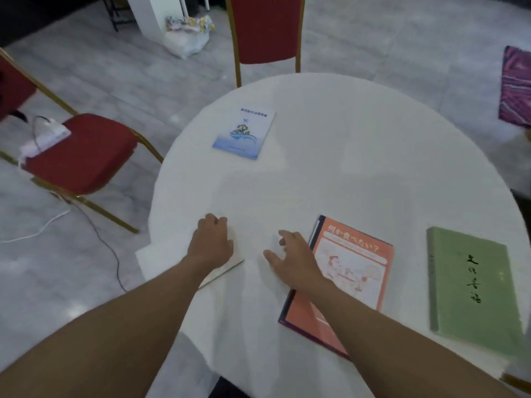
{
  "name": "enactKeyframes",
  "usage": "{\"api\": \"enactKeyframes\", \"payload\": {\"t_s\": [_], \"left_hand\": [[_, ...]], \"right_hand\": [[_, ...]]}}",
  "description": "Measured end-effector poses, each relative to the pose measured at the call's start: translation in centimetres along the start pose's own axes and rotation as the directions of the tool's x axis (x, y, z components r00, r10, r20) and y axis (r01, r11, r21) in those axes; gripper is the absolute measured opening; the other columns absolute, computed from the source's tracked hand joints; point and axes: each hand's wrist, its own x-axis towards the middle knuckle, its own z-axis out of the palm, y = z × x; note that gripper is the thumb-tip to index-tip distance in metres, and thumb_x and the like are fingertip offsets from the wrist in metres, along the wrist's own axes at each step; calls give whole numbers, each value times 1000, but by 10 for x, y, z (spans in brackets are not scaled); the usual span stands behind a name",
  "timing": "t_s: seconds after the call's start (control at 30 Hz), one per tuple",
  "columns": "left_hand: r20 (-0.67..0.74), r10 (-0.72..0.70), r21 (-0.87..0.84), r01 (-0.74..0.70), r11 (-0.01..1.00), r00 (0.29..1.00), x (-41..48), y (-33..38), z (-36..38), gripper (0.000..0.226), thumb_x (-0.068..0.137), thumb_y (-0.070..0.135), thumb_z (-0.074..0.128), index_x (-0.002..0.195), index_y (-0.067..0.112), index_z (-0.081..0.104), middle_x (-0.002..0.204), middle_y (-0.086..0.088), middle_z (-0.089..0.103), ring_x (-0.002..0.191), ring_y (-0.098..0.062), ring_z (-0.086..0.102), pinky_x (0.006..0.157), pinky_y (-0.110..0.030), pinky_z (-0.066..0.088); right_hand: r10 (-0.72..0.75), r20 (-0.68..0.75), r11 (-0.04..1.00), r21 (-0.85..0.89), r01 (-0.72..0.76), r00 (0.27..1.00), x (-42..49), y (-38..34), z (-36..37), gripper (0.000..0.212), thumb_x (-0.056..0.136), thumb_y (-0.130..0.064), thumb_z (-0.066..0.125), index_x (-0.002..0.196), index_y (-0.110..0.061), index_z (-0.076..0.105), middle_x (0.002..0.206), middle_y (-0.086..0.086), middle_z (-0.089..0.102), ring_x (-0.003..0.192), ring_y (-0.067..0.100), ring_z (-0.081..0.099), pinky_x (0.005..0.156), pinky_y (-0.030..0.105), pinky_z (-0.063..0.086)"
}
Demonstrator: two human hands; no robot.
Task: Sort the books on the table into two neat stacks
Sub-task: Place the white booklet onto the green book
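Note:
On the round white table [344, 168] lie several books. A blue-and-white book [244, 133] sits at the far left. An orange book [353, 268] lies near the front, with a green book [471, 285] to its right. A white book [161, 262] hangs over the table's left edge. My left hand [211, 242] lies on the white book, fingers curled over its far edge. My right hand [290, 254] is spread flat over the tabletop just left of the orange book, holding nothing. Its forearm crosses that book's near left corner.
A red chair [83, 150] with a white device and cable on its seat stands left of the table. Another red chair [265, 30] stands behind the table. White bags [189, 35] sit on the floor behind. A purple patterned cloth [517, 84] is at the right edge.

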Motion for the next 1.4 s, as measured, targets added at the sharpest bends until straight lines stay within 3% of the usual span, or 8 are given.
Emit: {"api": "enactKeyframes", "payload": {"t_s": [0.1, 0.23, 0.43, 0.63, 0.97, 1.1, 1.23, 1.4], "left_hand": [[1, -119, 97, 119, 988, 993, -2, -32, -5, 64, 89, 39, 62, 141, 10, 38, 144, -17, 35, 133, -34, 33, 105, -41, 38], [44, -231, 53, 229, 972, 972, 0, -60, -4, 83, 83, 53, 66, 147, 14, 31, 147, -16, 37, 136, -34, 35, 111, -43, 34], [107, -255, 34, 253, 967, 961, 11, -70, -9, 94, 73, 61, 72, 148, 24, 28, 140, -14, 36, 128, -36, 37, 106, -43, 35], [195, -260, -278, 308, 910, 946, 16, -71, -18, 51, 85, 48, 66, 130, 32, 50, 128, -8, 38, 110, -35, 56, 98, -42, 48], [23, -129, -609, 116, 784, 991, 10, -28, -42, 28, 99, 28, 52, 117, 18, 71, 110, -5, 71, 95, -22, 65, 83, -30, 49], [26, -188, -711, 150, 687, 982, 8, 2, -44, 22, 97, 26, 53, 107, 24, 73, 103, -2, 71, 98, -25, 68, 87, -34, 53], [79, -151, -706, 163, 690, 985, 5, 39, -40, 27, 94, 18, 47, 103, 26, 72, 106, -9, 73, 99, -31, 68, 93, -45, 55], [133, -58, -651, 131, 748, 989, 5, 91, -29, 35, 86, 5, 48, 114, 14, 67, 107, -17, 71, 95, -34, 69, 87, -45, 58]], "right_hand": [[-53, 177, 998, -23, 58, 983, 6, -19, 24, 63, 88, -49, 64, 140, -17, 49, 118, 2, 53, 104, 15, 54, 91, 27, 43], [-108, 255, 992, -38, 121, 961, 12, -28, 50, 20, 83, -49, 69, 93, -34, 60, 91, 0, 55, 82, 14, 48, 67, 21, 34], [-85, 205, 996, 21, 82, 975, 19, -26, 53, 43, 83, -33, 74, 124, -22, 63, 97, -1, 60, 87, 12, 54, 78, 23, 41], [-46, 154, 998, 46, 40, 987, 19, -23, 54, 36, 87, -35, 70, 120, -21, 62, 96, 1, 58, 86, 15, 55, 78, 24, 43], [124, 123, 971, 188, -146, 985, 16, -22, 19, 77, 88, -52, 61, 149, -17, 30, 137, 2, 41, 117, 19, 51, 98, 31, 44], [169, 172, 878, 420, -228, 970, 7, -19, -2, 66, 90, -41, 60, 144, -36, 22, 112, -11, 62, 96, 10, 62, 74, 25, 52], [220, 152, 768, 582, -267, 964, -4, -2, -22, 43, 90, -13, 57, 121, -35, 37, 110, 4, 67, 97, 24, 69, 85, 51, 59], [355, 45, 655, 701, -283, 934, -22, 28, -56, 59, 90, -5, 52, 139, -26, 26, 118, 2, 66, 105, 23, 66, 92, 50, 55]]}}
